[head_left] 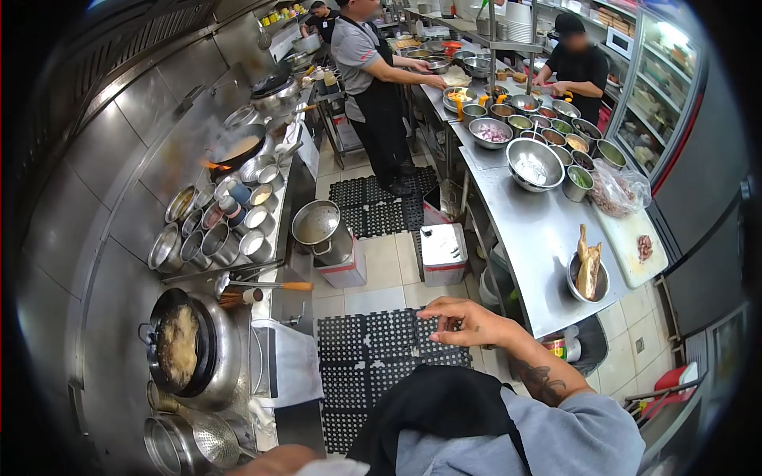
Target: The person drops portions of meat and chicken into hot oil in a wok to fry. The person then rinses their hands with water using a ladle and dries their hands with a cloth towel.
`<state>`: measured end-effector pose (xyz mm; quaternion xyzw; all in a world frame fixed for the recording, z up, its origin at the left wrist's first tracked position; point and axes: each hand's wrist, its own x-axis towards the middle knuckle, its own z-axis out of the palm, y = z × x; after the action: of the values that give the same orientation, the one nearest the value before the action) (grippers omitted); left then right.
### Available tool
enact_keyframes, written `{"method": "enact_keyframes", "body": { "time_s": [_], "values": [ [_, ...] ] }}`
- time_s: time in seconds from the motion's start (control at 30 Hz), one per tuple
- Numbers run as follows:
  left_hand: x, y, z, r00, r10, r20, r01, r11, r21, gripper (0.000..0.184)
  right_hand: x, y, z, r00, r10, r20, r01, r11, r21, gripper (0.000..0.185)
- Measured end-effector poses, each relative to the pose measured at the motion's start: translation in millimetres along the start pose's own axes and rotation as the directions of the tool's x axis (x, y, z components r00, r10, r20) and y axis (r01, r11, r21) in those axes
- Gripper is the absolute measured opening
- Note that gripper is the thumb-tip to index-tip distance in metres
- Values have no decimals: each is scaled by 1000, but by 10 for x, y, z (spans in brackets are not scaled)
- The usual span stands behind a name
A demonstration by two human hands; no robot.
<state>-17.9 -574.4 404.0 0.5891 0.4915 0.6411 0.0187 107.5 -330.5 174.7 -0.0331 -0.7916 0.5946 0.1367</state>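
My right hand [464, 322] is held out over the black rubber floor mat [373, 345]. Its thumb and forefinger are apart, the other fingers are partly curled, and I see nothing in it. Only a strip of my left hand [278, 461] shows at the bottom edge, its fingers hidden, near a perforated skimmer [214, 441] and a metal pot [168, 448]. Ahead of it, at the left, a dark wok [208, 341] holds bubbling oil with pale golden food [178, 347]. A long-handled tool with a wooden end [297, 286] lies beyond the wok.
Flames lick under another wok [242, 146] further along the stove. A large stockpot [316, 222] and a white box [444, 246] stand in the aisle. To the right, a steel counter [516, 262] carries several bowls and a cutting board [623, 238]. Co-workers [377, 79] stand beyond.
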Motion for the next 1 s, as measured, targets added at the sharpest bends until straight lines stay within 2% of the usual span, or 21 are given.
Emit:
{"method": "enact_keyframes", "body": {
  "time_s": [0.1,0.17,0.23,0.27,0.3,0.33,0.37,0.4,0.43,0.47,0.53,0.57,0.67,0.7,0.8,0.83,0.9,0.93,0.97,1.0],
  "values": [
    [-64,-45,6,997,59,47,-57,998,-27,32,6,14,-30,998,-5,59,7,999,-43,42],
    [-161,-144,2,978,170,123,-161,984,-78,33,-29,27,-25,998,62,28,-61,997,-47,41],
    [-180,-255,29,922,311,229,-267,942,-205,34,-56,-1,-25,996,82,42,-80,996,-46,41],
    [-179,-302,34,896,320,307,-222,923,-314,35,-43,3,-23,995,95,23,-93,995,-45,41],
    [-83,-290,7,851,208,482,41,889,-455,34,-55,33,0,998,63,-19,-64,997,-37,40],
    [16,-280,-19,763,80,642,353,781,-516,33,-42,14,-8,999,51,16,-50,998,-40,40],
    [118,-271,-45,642,-46,765,611,633,-475,33,-47,-39,-14,999,42,12,-41,997,-69,41],
    [137,-267,40,684,-64,727,597,621,-507,32,-61,-46,-7,999,33,6,-32,995,-94,42],
    [154,-256,128,722,-81,687,580,611,-539,32,-77,14,14,999,49,-8,-49,999,-20,41],
    [215,-288,175,811,131,570,342,684,-644,32,-97,89,5,999,53,-2,-53,998,-22,41],
    [178,-304,187,813,363,454,90,693,-715,32,-113,-15,-3,995,104,-7,-104,994,24,41],
    [83,-297,175,795,180,580,442,483,-756,32,-123,-24,-34,995,94,-35,-93,995,22,41],
    [147,-437,-16,698,222,680,395,674,-625,35,-223,-27,-63,995,70,-72,-71,997,-8,41],
    [111,-475,5,686,186,703,441,663,-605,36,-246,-26,-74,993,85,-82,-85,996,2,41],
    [-106,-343,254,749,-92,656,641,352,-682,35,-233,-57,-76,992,108,-63,-107,994,12,41],
    [-31,-338,284,807,38,590,493,507,-707,33,-215,-71,-68,991,112,-73,-111,994,12,42],
    [-55,-364,369,906,215,366,186,574,-798,29,-196,-85,-49,991,122,-49,-122,993,9,42],
    [-41,-378,406,924,296,241,25,583,-812,28,-197,-93,-64,990,120,-76,-120,993,2,42],
    [32,-380,200,847,154,508,367,521,-771,27,-196,-126,-63,989,120,-81,-119,993,17,40],
    [-7,-461,161,844,173,508,361,518,-776,32,-185,-144,-59,985,122,-118,-120,993,21,40]
  ]
}}
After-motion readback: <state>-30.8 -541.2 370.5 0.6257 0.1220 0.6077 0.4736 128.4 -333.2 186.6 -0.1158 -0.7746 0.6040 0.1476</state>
